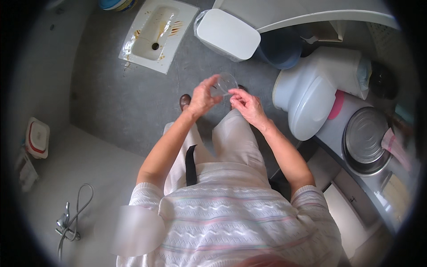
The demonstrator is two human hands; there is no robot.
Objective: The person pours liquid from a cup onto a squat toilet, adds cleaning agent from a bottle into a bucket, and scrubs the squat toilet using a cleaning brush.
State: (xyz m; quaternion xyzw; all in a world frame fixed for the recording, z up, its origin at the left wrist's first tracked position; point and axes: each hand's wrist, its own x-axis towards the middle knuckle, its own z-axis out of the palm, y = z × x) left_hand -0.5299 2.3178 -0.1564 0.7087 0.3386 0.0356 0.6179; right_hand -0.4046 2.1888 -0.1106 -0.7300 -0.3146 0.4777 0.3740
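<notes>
A clear, see-through plastic cup (227, 81) is held out in front of my legs, above the grey floor. My left hand (203, 96) is closed around its left side, thumb and fingers curved on the wall. My right hand (250, 107) reaches in from the other side, its index fingertip and thumb at the cup's near right edge and the other fingers curled. I cannot make out anything inside the cup.
A stained white squat toilet (141, 39) lies in the floor ahead left. Beyond my hands stand a white lidded bin (227, 34) and a dark blue bucket (281, 51). A pale plastic seat-like piece (311, 109) and a lidded metal pot (367, 135) are at right. A shower tap (66, 222) is on the left wall.
</notes>
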